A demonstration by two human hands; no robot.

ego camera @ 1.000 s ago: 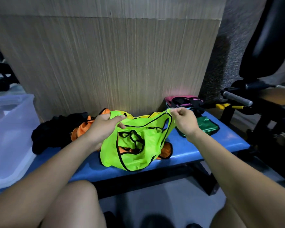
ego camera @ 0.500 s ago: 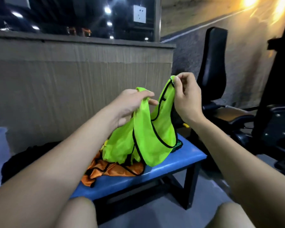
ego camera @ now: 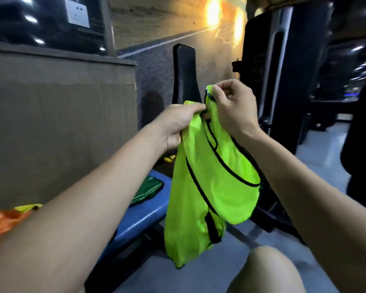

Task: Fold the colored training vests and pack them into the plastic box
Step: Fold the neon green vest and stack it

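Observation:
A neon green vest (ego camera: 209, 180) with black trim hangs in the air in front of me, clear of the blue bench (ego camera: 144, 212). My left hand (ego camera: 178, 123) pinches one top edge of it and my right hand (ego camera: 230, 108) pinches the other, a little higher, close together. An orange vest (ego camera: 2, 223) with a bit of yellow cloth (ego camera: 28, 207) lies at the bench's left end. A folded dark green vest (ego camera: 148, 190) rests on the bench behind my left forearm. The plastic box is out of view.
A wood-panelled wall (ego camera: 61, 123) runs behind the bench. A black padded gym seat back (ego camera: 185, 75) and a dark weight machine (ego camera: 283, 70) stand to the right. My bare knee (ego camera: 273, 269) is at the bottom, over grey floor.
I have lifted the green vest off the bench pile into the air and brought my hands together. The view has swung up and to the right, so the box and black cloth left the frame.

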